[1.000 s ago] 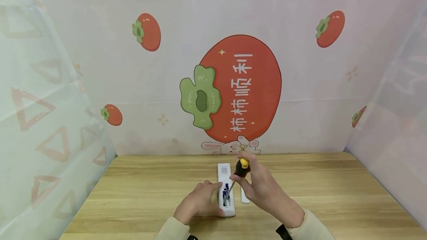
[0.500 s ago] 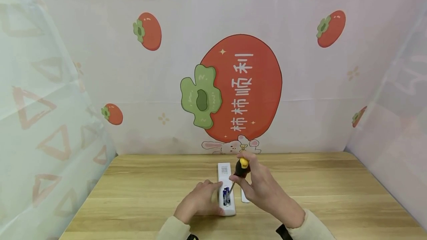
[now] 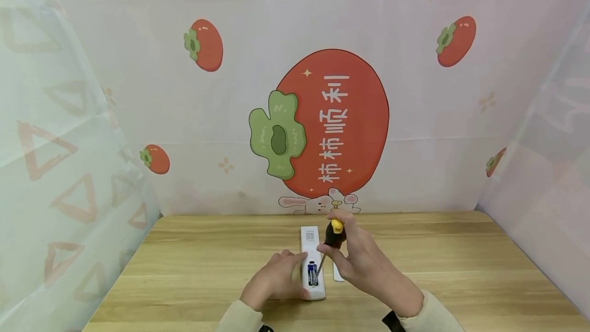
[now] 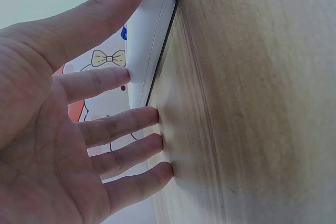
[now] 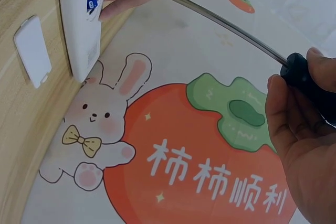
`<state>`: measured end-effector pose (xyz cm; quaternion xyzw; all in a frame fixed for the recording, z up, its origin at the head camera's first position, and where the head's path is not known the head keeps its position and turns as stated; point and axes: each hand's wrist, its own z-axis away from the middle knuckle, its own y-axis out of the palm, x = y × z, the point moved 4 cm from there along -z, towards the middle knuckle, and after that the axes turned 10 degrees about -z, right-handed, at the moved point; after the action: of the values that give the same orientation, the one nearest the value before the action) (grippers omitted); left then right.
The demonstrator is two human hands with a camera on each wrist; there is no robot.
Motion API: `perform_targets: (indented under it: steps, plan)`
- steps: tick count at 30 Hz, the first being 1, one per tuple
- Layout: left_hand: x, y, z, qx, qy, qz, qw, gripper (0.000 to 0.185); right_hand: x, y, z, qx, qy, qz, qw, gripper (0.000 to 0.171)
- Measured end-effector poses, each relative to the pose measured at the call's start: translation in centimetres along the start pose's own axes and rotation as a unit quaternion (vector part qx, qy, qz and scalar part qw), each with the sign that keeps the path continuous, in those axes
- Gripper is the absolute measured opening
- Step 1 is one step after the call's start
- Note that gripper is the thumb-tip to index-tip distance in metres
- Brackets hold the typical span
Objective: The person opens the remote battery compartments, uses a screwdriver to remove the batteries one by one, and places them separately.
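A white remote control (image 3: 310, 249) lies lengthwise on the table, back side up. Two blue batteries (image 3: 313, 274) sit side by side in its uncovered compartment. My left hand (image 3: 279, 276) steadies the remote from the left; in the left wrist view its fingers (image 4: 118, 127) are fairly straight, with thumb and index finger against the casing. My right hand (image 3: 366, 260) grips a screwdriver (image 3: 335, 233) by its black and yellow handle. The metal shaft (image 5: 210, 15) slants down to the batteries; the tip's exact contact is too small to tell.
A white battery cover (image 3: 338, 272) lies on the wooden table (image 3: 207, 250) just right of the remote, partly behind my right hand. Behind the table hangs a cloth backdrop (image 3: 415, 117) printed with persimmons and a rabbit.
The right-hand battery, which stuck up toward the compartment's far end, has moved down level with the left one. The screwdriver tip has shifted slightly nearer to me. Both hands keep nearly their places.
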<state>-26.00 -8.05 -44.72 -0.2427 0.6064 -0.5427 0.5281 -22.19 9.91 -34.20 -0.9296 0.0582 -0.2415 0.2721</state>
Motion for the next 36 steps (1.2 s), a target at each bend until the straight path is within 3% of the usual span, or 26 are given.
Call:
perform_targets:
  steps: [30, 36]
  plan:
    - [0.07, 0.15, -0.08, -0.008, 0.008, -0.004, 0.9999, 0.084, -0.24, 0.42, 0.13, 0.015, -0.001, 0.005, 1.000, 0.078]
    - [0.01, 0.03, -0.03, -0.010, 0.015, -0.006, 0.9998, 0.084, -0.17, 0.53, 0.14, 0.010, -0.037, -0.007, 0.999, 0.068]
